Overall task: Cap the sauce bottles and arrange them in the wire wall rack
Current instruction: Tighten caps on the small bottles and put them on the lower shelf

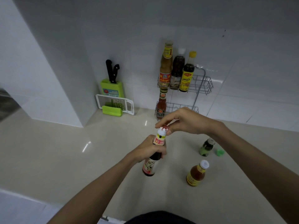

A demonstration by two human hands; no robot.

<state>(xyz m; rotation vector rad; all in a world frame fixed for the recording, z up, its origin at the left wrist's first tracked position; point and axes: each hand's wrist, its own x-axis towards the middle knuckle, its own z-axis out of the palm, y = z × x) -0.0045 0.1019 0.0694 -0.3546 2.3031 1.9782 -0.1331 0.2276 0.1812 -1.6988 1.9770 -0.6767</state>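
A dark sauce bottle with a red and white label stands on the counter, gripped around its neck by my left hand. My right hand pinches a red cap at the bottle's white top. A green bottle stands uncapped to the right, with a green cap lying beside it. An orange sauce bottle with a white top stands nearer to me. The wire wall rack holds three bottles on its upper shelf and one red sauce bottle on the lower shelf.
A green knife block with two black-handled knives stands in the wall corner, with a white grater leaning in front of it. The beige counter runs to a tiled wall; its front edge lies at the lower left.
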